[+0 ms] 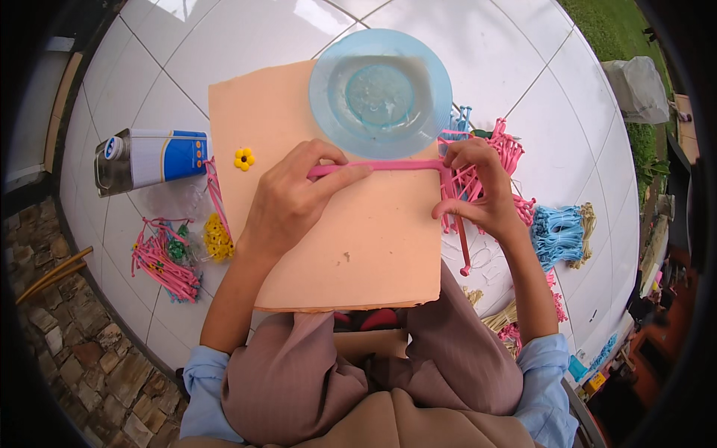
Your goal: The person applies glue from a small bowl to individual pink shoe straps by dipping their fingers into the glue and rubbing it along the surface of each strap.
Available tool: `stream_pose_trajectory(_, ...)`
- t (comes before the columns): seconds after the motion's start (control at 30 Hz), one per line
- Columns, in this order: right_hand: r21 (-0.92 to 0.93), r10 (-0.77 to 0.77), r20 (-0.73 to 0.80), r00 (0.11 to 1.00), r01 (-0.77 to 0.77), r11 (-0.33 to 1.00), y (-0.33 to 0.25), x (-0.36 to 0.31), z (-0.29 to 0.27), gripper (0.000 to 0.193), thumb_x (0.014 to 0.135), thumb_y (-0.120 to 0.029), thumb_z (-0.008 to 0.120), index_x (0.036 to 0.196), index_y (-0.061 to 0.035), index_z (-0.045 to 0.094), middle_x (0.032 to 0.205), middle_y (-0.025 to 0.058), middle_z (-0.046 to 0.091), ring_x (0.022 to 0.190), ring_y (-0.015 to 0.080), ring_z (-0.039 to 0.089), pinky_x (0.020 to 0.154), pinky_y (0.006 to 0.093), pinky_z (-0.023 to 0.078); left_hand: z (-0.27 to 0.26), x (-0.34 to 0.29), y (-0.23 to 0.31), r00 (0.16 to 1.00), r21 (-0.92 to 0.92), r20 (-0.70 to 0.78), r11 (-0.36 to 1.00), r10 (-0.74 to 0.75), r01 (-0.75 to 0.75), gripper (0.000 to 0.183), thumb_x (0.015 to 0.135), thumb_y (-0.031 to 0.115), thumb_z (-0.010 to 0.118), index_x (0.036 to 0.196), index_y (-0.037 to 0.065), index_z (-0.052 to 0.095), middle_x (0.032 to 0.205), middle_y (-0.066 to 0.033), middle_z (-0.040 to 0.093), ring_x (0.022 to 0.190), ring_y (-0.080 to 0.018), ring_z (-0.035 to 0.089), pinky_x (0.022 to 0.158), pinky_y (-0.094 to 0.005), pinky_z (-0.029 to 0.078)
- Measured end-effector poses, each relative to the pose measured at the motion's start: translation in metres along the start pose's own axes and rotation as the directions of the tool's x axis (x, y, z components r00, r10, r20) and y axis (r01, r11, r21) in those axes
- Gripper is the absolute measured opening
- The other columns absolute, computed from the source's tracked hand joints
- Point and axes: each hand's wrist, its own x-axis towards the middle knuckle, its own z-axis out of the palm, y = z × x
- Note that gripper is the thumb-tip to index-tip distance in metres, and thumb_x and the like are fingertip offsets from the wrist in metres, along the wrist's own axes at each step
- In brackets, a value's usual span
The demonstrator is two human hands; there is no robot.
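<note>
A pink flip-flop strap (pixel 396 165) stretches sideways between my hands over a peach-coloured foam sheet (pixel 358 246). My left hand (pixel 293 193) pinches its left end between thumb and fingers. At the right, my right hand (pixel 482 179) has its curled fingertips on the strap where it bends downward; the thumb sits lower, apart from the fingertips. Part of the strap hangs below this hand, and a knob shows at the bottom. Just beyond the strap stands a round, translucent blue basin (pixel 328 97). A yellow flower ornament (pixel 244 159) lies on the sheet, left of my left hand.
Left of the sheet are a rectangular can (pixel 153 158), a bundle of pink straps (pixel 166 269) and a bag of yellow flowers (pixel 217 240). To the right lie more pink straps (pixel 504 153) and bundled blue straps (pixel 556 233) on white tiles (pixel 515 67).
</note>
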Motion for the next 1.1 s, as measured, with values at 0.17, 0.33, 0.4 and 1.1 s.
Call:
stream_pose_trajectory(0.17, -0.090, -0.195, -0.031, 0.980, 0.191, 0.977, 0.011, -0.004, 0.008, 0.065, 0.054, -0.030, 0.084, 0.102, -0.0065, 0.047, 0.102, 0.0090, 0.052, 0.093, 0.0246, 0.052, 0.083, 0.0373, 0.044, 0.001, 0.000, 0.002, 1.000, -0.031, -0.007, 0.999, -0.030, 0.030, 0.028, 0.066, -0.003, 0.068, 0.090, 0.009, 0.070, 0.086, -0.0072, 0.056, 0.073, -0.0197, 0.060, 0.063, -0.0284, 0.051)
stream_pose_trajectory(0.33, -0.153, -0.251, -0.056, 0.966, 0.240, 0.959, 0.020, -0.008, 0.012, 0.067, 0.054, -0.033, 0.082, 0.105, -0.0081, 0.046, 0.105, 0.0109, 0.052, 0.092, 0.0258, 0.052, 0.084, 0.0392, 0.044, 0.002, 0.001, 0.004, 1.000, -0.033, 0.005, 0.999, -0.029, 0.029, 0.030, 0.065, -0.001, 0.069, 0.093, 0.011, 0.071, 0.085, -0.0070, 0.055, 0.073, -0.0196, 0.060, 0.062, -0.0283, 0.051)
stream_pose_trajectory(0.4, -0.147, -0.264, -0.060, 0.963, 0.253, 0.956, 0.022, -0.008, 0.013, 0.068, 0.055, -0.033, 0.081, 0.109, -0.0088, 0.046, 0.106, 0.0112, 0.052, 0.095, 0.0269, 0.052, 0.084, 0.0408, 0.044, -0.001, 0.003, 0.006, 1.000, -0.012, 0.023, 1.000, -0.009, 0.009, 0.032, 0.064, 0.000, 0.069, 0.094, 0.012, 0.071, 0.085, -0.0068, 0.054, 0.074, -0.0196, 0.059, 0.062, -0.0284, 0.051)
stream_pose_trajectory(1.1, -0.682, -0.087, -0.018, 0.996, 0.052, 0.729, -0.033, 0.012, 0.012, 0.063, 0.064, 0.004, 0.064, 0.121, -0.0197, 0.052, 0.121, 0.0090, 0.039, 0.112, 0.0303, 0.038, 0.091, 0.0423, 0.037, -0.002, 0.000, 0.005, 0.995, 0.110, 0.063, 0.990, 0.083, -0.090, 0.039, 0.060, 0.006, 0.069, 0.098, 0.015, 0.071, 0.083, -0.0048, 0.053, 0.075, -0.0191, 0.059, 0.064, -0.0296, 0.051)
